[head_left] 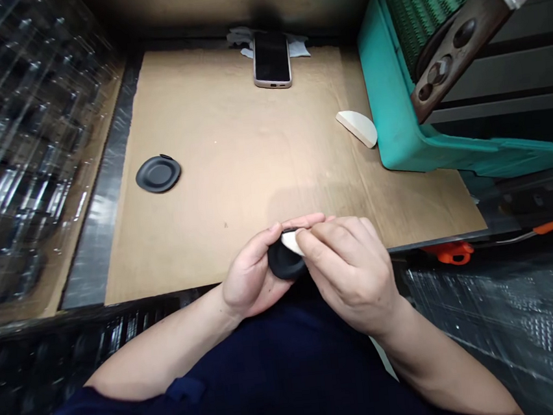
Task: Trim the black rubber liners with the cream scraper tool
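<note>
My left hand [254, 276] cradles a round black plastic piece [284, 264] near the front edge of the cardboard, thumb along its rim. Pinched in the fingers of my right hand [353, 266] is a white sponge-like pad [290, 241], which touches the upper part of the black piece. My right fingers hide part of both. A similar black round piece [158, 174], with a small tab on its rim, lies on the left of the cardboard. Another white pad [358, 128], half-moon shaped, rests at the right.
A phone [271, 61] lies at the back of the cardboard sheet [236, 192] on white crumpled paper [299, 50]. At right stands a teal crate [395, 118] beside a brown-handled blade [460, 39]. Stacked clear plastic trays [29, 127] fill the left. An orange-handled tool [452, 253] lies at lower right.
</note>
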{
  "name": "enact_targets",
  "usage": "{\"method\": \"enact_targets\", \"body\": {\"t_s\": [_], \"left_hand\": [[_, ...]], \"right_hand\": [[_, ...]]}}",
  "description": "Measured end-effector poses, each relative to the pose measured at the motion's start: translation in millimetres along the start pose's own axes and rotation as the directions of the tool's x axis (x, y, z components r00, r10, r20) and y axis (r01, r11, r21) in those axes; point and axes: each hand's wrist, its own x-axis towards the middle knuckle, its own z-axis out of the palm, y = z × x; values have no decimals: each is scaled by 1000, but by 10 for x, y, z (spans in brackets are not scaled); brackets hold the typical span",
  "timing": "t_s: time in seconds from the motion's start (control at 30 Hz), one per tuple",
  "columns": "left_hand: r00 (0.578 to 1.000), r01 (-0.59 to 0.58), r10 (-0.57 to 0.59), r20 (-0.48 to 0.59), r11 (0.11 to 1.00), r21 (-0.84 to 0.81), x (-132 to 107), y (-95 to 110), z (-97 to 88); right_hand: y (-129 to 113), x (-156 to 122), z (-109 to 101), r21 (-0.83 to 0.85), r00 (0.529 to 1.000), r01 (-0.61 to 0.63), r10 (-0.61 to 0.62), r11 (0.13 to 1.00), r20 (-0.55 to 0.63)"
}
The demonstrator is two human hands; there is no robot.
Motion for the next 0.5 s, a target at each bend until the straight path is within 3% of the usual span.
{"method": "enact_targets", "body": {"t_s": [0.17,0.4,0.5], "left_hand": [[998,26,-28,-62,999,-28,5,7,-4],[1000,8,-9,-29,999,-34,10,4,12],[999,-3,1,-43,999,-51,10,-7,12]], "right_hand": [[43,12,-11,-4,999,7,-7,1000,49],[5,-8,47,34,1000,-4,4,999,8],[11,-7,33,14,999,-16,16,1000,42]]}}
